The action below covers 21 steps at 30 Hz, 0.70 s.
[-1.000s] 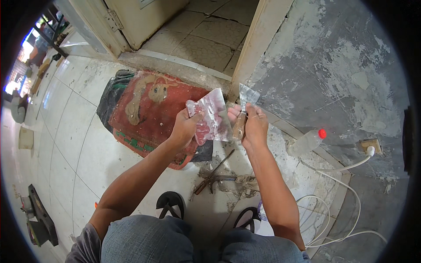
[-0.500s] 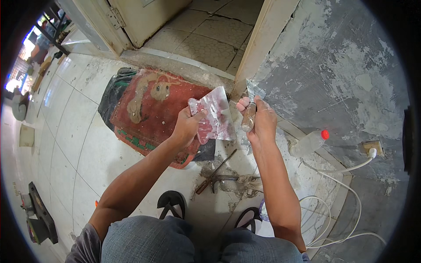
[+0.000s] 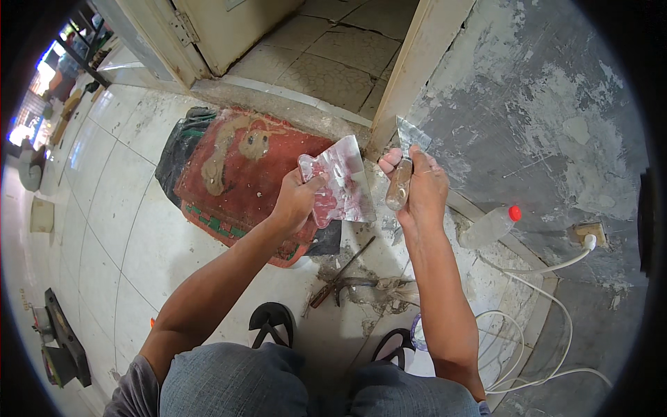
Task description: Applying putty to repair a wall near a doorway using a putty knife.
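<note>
Wrapped round the red handle of a wide metal scraper (image 3: 347, 182) is my left hand (image 3: 298, 200); its blade faces right and carries whitish smears. My right hand (image 3: 425, 182) is closed on the worn handle of a narrower putty knife (image 3: 399, 186). That knife's blade points up, close to the foot of the door frame and the patchy grey wall (image 3: 500, 111). A gap separates the two tools. Below my left hand lies a red mat (image 3: 243, 163) with a dog-like figure, partly on black plastic.
A screwdriver (image 3: 340, 274) and a hammer-like tool (image 3: 358, 282) lie between my hands and sandaled feet. By the wall stands a clear bottle (image 3: 490, 226) with a red cap. White cable (image 3: 566, 313) loops from an outlet (image 3: 590, 236). A door sill (image 3: 285, 104) crosses the far side.
My right hand has shifted slightly to the right with the putty knife, its blade now nearer the wall. My left hand and the scraper stay nearly still.
</note>
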Each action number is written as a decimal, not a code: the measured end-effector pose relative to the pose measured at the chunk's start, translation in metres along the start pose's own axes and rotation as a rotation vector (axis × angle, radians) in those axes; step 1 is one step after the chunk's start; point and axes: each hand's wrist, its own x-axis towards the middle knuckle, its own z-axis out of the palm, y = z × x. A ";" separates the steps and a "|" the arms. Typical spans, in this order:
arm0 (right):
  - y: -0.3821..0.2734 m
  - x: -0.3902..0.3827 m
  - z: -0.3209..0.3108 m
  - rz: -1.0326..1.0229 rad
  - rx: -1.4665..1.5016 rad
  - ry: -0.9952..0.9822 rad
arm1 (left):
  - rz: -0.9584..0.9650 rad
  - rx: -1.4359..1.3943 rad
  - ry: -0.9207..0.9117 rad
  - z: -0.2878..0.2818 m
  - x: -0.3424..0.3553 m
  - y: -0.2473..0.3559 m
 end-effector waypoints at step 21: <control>-0.045 -0.033 -0.032 -0.140 -0.248 -0.058 | 0.028 -0.004 -0.029 0.007 -0.001 0.002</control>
